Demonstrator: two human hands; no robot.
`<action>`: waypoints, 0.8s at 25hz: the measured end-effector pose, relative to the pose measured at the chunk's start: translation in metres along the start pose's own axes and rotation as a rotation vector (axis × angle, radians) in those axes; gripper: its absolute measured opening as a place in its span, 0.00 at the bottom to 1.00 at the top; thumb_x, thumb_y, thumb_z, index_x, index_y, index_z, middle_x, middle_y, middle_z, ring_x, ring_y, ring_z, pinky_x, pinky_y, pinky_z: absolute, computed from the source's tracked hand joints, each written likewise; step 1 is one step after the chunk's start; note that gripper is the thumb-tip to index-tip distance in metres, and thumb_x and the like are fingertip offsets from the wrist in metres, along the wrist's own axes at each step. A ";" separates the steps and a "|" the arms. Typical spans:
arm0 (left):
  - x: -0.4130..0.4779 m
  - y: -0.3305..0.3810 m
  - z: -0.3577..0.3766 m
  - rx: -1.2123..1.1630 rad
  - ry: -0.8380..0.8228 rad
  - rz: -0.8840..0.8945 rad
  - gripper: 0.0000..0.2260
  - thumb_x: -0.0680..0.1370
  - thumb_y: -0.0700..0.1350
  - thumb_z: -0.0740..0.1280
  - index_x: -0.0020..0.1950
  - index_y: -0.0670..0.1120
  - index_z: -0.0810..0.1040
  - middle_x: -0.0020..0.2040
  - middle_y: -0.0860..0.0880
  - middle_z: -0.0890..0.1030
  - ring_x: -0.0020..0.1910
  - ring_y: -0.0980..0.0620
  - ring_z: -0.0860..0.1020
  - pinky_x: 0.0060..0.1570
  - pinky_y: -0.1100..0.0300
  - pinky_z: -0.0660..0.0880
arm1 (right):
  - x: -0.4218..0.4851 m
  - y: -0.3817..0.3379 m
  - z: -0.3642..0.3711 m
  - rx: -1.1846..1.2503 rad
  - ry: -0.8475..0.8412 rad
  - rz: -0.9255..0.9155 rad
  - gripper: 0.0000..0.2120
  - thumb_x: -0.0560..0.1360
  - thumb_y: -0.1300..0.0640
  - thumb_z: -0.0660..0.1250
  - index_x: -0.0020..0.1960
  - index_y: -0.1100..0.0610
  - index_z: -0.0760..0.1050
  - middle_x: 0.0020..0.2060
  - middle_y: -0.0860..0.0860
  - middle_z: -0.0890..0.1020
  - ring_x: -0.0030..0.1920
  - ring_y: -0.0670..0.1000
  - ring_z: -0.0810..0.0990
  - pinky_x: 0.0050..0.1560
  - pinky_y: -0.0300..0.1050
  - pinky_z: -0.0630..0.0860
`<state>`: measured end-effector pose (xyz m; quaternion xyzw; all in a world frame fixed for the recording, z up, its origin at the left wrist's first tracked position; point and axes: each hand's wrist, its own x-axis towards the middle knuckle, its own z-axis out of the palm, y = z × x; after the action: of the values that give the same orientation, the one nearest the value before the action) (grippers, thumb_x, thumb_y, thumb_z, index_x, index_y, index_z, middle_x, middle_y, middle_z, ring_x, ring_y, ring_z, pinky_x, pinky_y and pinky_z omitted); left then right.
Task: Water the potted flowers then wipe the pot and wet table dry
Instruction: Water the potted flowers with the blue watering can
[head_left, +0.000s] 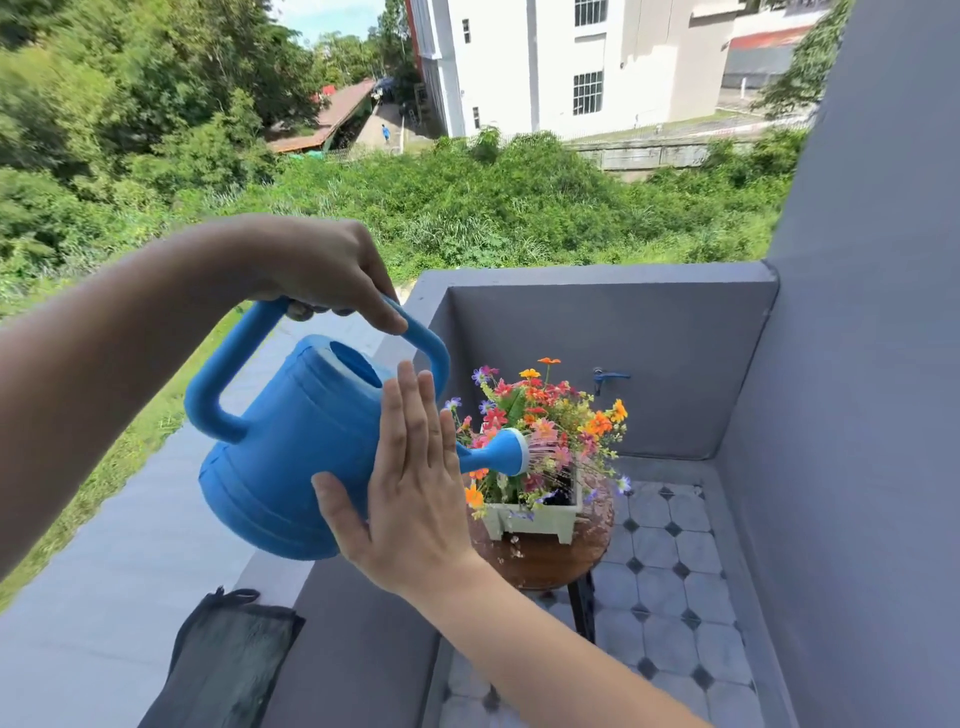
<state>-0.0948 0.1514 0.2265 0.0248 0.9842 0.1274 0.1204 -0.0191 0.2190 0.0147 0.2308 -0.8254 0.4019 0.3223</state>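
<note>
- While the tilted watering can (291, 441) sprays the flowers (545, 415), the left hand (322, 270) grips its handle.
- The right hand (410, 493) presses flat, fingers straight, against its side.
- The pot (535, 519) stands on the round table (545, 558).

Balcony tally: one blue watering can (291, 452); one pale square pot (535, 521) holding one bunch of mixed flowers (545, 415); one round brown worktop (545, 560); one dark cloth (234, 660); one blue wall tap (609, 378); two hands, the left hand (322, 270) and the right hand (410, 499).
</note>
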 end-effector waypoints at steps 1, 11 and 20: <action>0.001 0.001 -0.002 -0.013 0.020 0.008 0.08 0.69 0.47 0.74 0.45 0.45 0.84 0.21 0.50 0.67 0.16 0.56 0.61 0.17 0.66 0.60 | 0.005 0.004 -0.002 -0.011 -0.005 -0.003 0.35 0.80 0.38 0.44 0.78 0.59 0.42 0.78 0.53 0.47 0.79 0.56 0.43 0.77 0.52 0.42; 0.000 -0.021 -0.024 0.046 0.112 -0.039 0.10 0.70 0.48 0.74 0.46 0.43 0.84 0.27 0.44 0.70 0.15 0.54 0.62 0.18 0.66 0.61 | 0.032 -0.004 0.009 0.060 -0.165 -0.008 0.35 0.78 0.35 0.41 0.77 0.52 0.36 0.78 0.52 0.40 0.78 0.50 0.37 0.75 0.45 0.32; -0.005 -0.026 -0.008 -0.080 0.001 -0.027 0.08 0.69 0.46 0.74 0.45 0.44 0.85 0.23 0.49 0.68 0.18 0.55 0.61 0.17 0.65 0.59 | 0.007 -0.016 0.009 0.117 -0.092 0.038 0.36 0.79 0.36 0.41 0.78 0.51 0.32 0.78 0.47 0.43 0.78 0.52 0.37 0.76 0.51 0.36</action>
<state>-0.0928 0.1237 0.2282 0.0067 0.9786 0.1650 0.1225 -0.0170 0.2022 0.0237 0.2519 -0.8187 0.4444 0.2623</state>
